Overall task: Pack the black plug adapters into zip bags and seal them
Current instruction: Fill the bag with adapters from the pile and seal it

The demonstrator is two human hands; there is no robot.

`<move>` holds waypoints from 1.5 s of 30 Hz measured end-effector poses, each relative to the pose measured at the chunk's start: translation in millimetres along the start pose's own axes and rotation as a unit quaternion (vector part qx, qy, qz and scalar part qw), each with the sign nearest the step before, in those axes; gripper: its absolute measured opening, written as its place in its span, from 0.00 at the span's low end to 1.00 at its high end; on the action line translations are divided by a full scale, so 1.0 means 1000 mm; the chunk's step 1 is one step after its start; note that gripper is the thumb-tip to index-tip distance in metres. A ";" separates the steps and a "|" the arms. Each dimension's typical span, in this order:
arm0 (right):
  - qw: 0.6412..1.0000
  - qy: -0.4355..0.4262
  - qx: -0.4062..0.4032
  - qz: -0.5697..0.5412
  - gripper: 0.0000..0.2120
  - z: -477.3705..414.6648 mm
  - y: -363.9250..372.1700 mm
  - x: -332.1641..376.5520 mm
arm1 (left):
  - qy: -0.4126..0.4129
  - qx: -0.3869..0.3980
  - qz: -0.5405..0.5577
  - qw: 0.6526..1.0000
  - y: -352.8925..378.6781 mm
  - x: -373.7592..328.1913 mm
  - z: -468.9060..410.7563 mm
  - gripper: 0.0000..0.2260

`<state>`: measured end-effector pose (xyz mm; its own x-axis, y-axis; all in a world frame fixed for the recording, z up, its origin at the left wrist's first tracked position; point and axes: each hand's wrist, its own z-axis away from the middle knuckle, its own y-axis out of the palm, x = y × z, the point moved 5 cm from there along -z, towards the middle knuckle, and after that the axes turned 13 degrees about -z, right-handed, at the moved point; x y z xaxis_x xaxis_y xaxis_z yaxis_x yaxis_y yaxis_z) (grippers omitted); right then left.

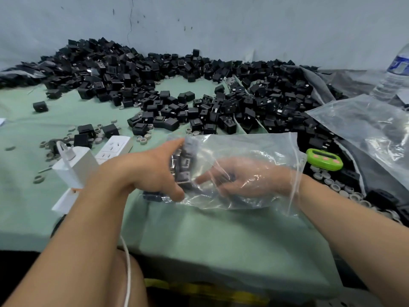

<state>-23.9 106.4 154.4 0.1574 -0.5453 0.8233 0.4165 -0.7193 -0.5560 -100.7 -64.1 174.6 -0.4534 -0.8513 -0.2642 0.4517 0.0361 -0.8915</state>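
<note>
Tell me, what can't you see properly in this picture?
Head view:
- The right hand: inside the zip bag; crinkled plastic blurs its fingers, so whether it holds anything is unclear.
- The adapters in the bag: the left hand gripping the bag covers some, so no count.
- The water bottle: cut off by the right edge.
- The green timer: display too small to read.

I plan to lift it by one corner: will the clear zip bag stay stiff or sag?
Likely floppy: the zip bag is thin film, creased around the right hand inside it. It would probably sag toward the adapters that the left hand grips through the film. Its glossy surface may slip.
</note>
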 end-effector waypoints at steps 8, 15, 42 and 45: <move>0.990 0.035 0.001 0.138 0.17 -0.002 0.002 0.007 | -0.018 -0.024 -0.024 0.999 0.001 -0.008 -0.005 0.56; 0.986 0.026 -0.011 0.162 0.14 -0.002 -0.007 -0.005 | -0.026 -0.054 -0.008 0.998 -0.002 0.003 -0.010 0.55; 0.988 0.020 -0.091 0.122 0.26 -0.011 -0.025 -0.022 | -0.039 -0.108 0.098 0.988 -0.013 0.026 -0.015 0.49; 0.995 0.051 -0.077 0.048 0.24 -0.001 -0.029 -0.022 | -0.038 -0.126 0.104 0.986 -0.014 0.027 -0.015 0.51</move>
<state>-40.3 138.7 152.7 0.0947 -0.6495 0.7544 0.2597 -0.7154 -0.6486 -130.4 -79.9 174.2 -0.3073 -0.8487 -0.4304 0.3191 0.3342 -0.8868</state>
